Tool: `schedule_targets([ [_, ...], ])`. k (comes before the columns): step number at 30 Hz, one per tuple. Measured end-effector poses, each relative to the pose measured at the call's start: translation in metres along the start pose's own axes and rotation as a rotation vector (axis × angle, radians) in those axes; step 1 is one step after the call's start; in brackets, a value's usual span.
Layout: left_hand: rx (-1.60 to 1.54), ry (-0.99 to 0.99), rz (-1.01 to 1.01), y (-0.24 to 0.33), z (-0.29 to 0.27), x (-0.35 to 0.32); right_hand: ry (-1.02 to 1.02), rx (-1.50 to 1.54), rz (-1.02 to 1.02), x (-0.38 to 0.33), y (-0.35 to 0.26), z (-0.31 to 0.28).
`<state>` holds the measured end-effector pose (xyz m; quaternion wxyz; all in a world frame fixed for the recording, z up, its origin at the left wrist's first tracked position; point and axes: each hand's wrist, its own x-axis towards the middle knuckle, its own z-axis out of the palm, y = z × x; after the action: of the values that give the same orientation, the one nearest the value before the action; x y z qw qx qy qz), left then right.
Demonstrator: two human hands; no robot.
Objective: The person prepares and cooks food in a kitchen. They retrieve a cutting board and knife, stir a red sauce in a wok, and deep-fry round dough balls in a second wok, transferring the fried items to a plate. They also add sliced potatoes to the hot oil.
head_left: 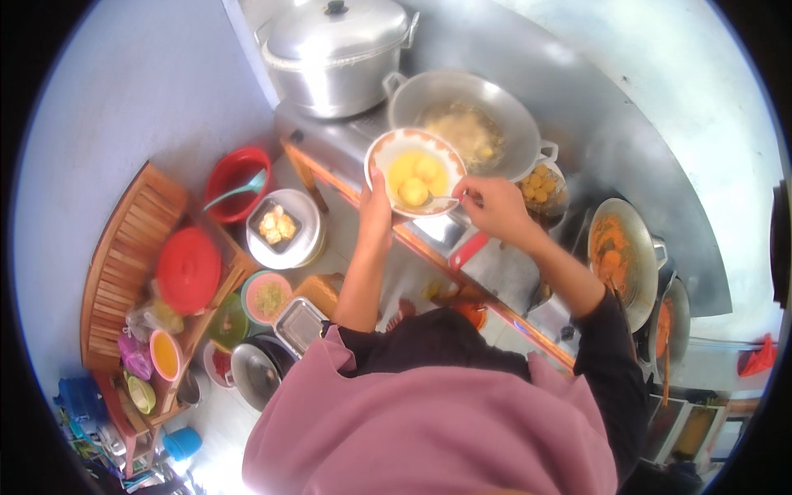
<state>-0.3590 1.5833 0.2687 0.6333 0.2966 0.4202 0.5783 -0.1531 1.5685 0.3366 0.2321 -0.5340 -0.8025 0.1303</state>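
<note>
My left hand (378, 206) is wrapped round the near left rim of a white bowl (377, 157) with an orange-brown patterned edge. Yellow liquid, which looks like beaten egg, and several round yellow balls (413, 192) lie in it. Pinched in my right hand (497, 208) is a metal spoon (443, 201), its tip beside one ball. Just beyond the bowl stands a large wok (518, 124) with bubbling oil and pieces frying in it. A strainer of browned balls (541, 185) rests to the right of the wok, near my right hand.
A big lidded aluminium pot (334, 62) stands at the back left of the stove. Two pans with orange food, one a wok (643, 272), are at the right. On the left are a wooden bench (124, 264), a red basin (216, 183), a white bucket (307, 239) and several bowls.
</note>
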Motion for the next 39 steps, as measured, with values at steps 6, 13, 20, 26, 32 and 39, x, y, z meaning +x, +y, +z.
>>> schedule_targets([
  [6, -0.05, -0.004, -0.004, -0.006, 0.003, 0.017, -0.07, 0.102, 0.137, 0.086, 0.077, -0.02],
  [13, -0.055, 0.096, -0.092, -0.006, -0.013, 0.011, 0.014, -0.221, 0.262, 0.184, 0.174, 0.002],
  [20, -0.022, 0.124, -0.068, 0.008, -0.026, -0.006, 0.217, -0.848, -0.065, 0.211, 0.209, 0.039],
  [26, 0.026, 0.054, 0.012, 0.019, -0.023, 0.0, 0.232, -0.349, 0.355, 0.211, 0.197, -0.014],
  [32, 0.015, -0.004, -0.004, 0.026, 0.0, 0.012, 0.011, 0.285, 0.346, 0.176, 0.128, -0.084],
  [39, 0.021, -0.071, -0.006, 0.016, 0.02, 0.014, 0.108, -0.404, -0.281, 0.084, 0.037, -0.076],
])
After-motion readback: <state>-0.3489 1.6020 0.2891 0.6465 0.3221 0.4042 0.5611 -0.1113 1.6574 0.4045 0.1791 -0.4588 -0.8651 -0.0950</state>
